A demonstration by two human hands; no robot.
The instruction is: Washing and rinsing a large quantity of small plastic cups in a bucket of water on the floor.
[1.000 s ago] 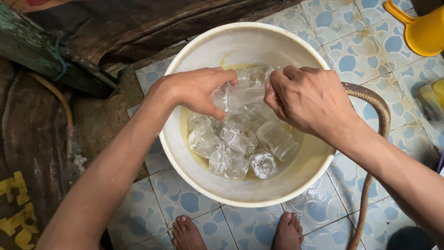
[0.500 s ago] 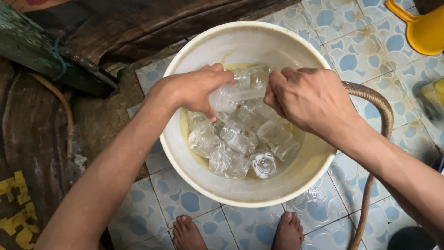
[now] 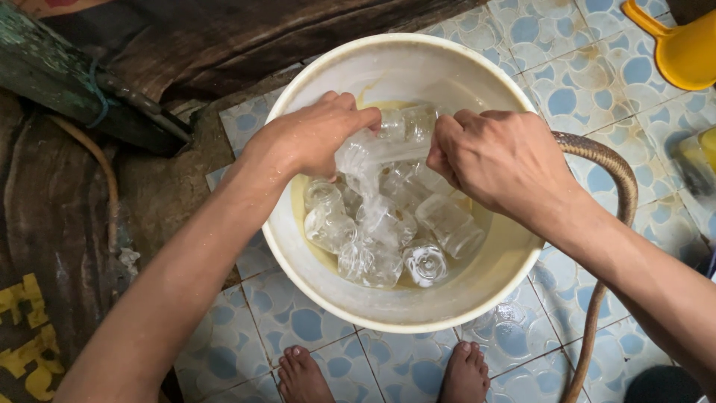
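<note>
Two hands meet over the white basin (image 3: 328, 298): the left hand (image 3: 313, 138) clamps its fingers round a clear glass (image 3: 388, 138) held sideways above the water, while the right hand (image 3: 503, 160) has its fingers curled shut at the glass's mouth, apparently scrubbing inside. More glasses (image 3: 380, 231) lie below. Turning it in the grip looks the next need.

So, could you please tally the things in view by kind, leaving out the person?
Clear glass tumblers: about 8, overlapping, count uncertain
Cream round plastic basin: 1
Brown hose: 1
Yellow plastic scoop: 1
Total: about 11
</note>
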